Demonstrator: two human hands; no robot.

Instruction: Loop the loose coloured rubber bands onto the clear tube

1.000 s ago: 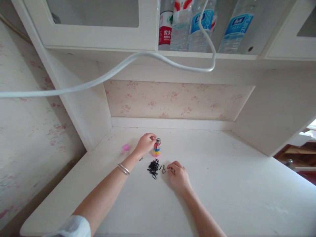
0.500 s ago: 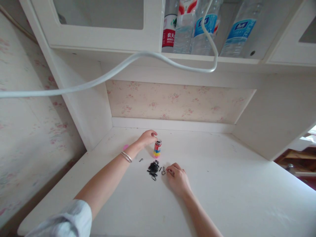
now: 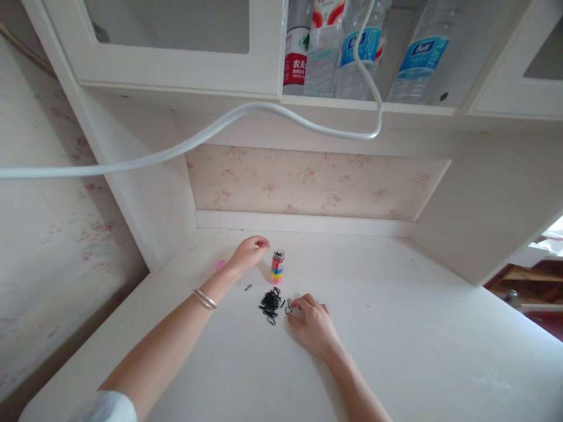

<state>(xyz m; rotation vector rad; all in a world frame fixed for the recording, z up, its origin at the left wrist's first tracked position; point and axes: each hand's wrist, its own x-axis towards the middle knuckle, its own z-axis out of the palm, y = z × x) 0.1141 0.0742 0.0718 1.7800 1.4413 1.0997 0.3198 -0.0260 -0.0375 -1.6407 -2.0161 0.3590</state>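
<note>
A small clear bottle (image 3: 277, 266) packed with coloured bands in layers stands upright on the white desk (image 3: 396, 328). In front of it lies a small heap of black hair bands (image 3: 270, 305), and one stray band (image 3: 248, 287) lies to its left. My left hand (image 3: 248, 253) hovers just left of the bottle, fingertips pinched together, apart from it; what they hold is too small to see. My right hand (image 3: 310, 322) rests on the desk right of the heap, its fingertips closed on a black band (image 3: 288, 307).
A pink object (image 3: 220, 265) lies behind my left wrist. A white cable (image 3: 246, 112) hangs across the view. Water bottles (image 3: 352, 47) stand on the shelf above. White cabinet walls close in the desk on the left and right.
My left hand has drawn back from the bottle's mouth to its left, still pinched. My right hand has shifted slightly left toward the heap and onto a loose band.
</note>
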